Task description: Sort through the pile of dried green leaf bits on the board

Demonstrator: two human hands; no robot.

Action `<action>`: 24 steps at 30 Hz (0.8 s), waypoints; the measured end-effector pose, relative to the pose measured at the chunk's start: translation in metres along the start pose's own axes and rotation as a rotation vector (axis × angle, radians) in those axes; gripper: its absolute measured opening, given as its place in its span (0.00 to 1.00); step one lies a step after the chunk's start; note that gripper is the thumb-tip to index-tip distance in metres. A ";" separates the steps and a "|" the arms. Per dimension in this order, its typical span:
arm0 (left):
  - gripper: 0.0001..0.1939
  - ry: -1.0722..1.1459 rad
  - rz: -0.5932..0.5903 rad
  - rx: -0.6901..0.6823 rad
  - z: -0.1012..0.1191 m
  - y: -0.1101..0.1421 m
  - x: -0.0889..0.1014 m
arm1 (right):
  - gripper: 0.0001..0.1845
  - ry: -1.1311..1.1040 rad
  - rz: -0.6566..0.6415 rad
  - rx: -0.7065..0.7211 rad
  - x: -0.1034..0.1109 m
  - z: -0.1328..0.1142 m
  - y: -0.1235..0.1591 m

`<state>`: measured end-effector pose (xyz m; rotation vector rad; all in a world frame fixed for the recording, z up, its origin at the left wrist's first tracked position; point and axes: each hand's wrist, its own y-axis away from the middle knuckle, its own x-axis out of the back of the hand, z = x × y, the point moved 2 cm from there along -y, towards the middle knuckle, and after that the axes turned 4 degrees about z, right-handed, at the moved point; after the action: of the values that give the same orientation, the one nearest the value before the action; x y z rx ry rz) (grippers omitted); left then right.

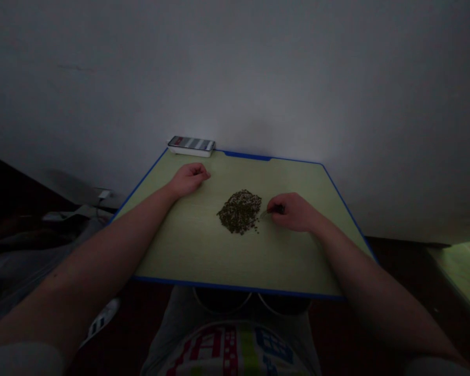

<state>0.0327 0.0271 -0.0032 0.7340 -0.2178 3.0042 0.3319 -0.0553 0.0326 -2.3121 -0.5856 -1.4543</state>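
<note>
A loose pile of small grains or beans (240, 211), dark greenish-brown with paler ones mixed in, lies mid-table; several have strayed to its right edge. Just right of the pile is my right hand (292, 211), its thumb and fingers pinched together low over the tabletop. What that pinch holds, if anything, is too small and dark to tell. My left hand (190, 179) rests on the table up and to the left of the pile, apart from it. Its fingers are curled closed, and their inside is hidden.
The pale yellow-green table (203, 256) has a blue edge and stands against a grey wall (258, 78). A phone (191, 143) lies on a white box (190, 152) at the far left corner. Under the near edge, two dark round containers (223, 300) sit partly hidden.
</note>
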 end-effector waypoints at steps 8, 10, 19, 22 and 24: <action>0.11 -0.001 0.002 -0.007 0.004 0.002 0.000 | 0.10 -0.061 -0.034 0.008 -0.007 -0.001 0.000; 0.11 0.001 0.000 -0.011 0.005 0.002 0.000 | 0.10 -0.061 -0.024 0.015 -0.007 -0.002 0.001; 0.12 -0.031 0.009 -0.035 0.005 0.002 0.000 | 0.11 -0.073 0.069 0.008 0.000 0.005 0.003; 0.12 -0.021 0.008 -0.018 0.004 0.002 0.000 | 0.11 -0.070 0.050 0.010 -0.002 0.004 0.003; 0.12 -0.012 0.005 -0.013 0.003 0.002 0.000 | 0.11 -0.047 0.045 0.014 -0.003 0.004 0.002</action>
<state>0.0342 0.0247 -0.0004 0.7523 -0.2391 3.0004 0.3343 -0.0556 0.0281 -2.3393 -0.5514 -1.3747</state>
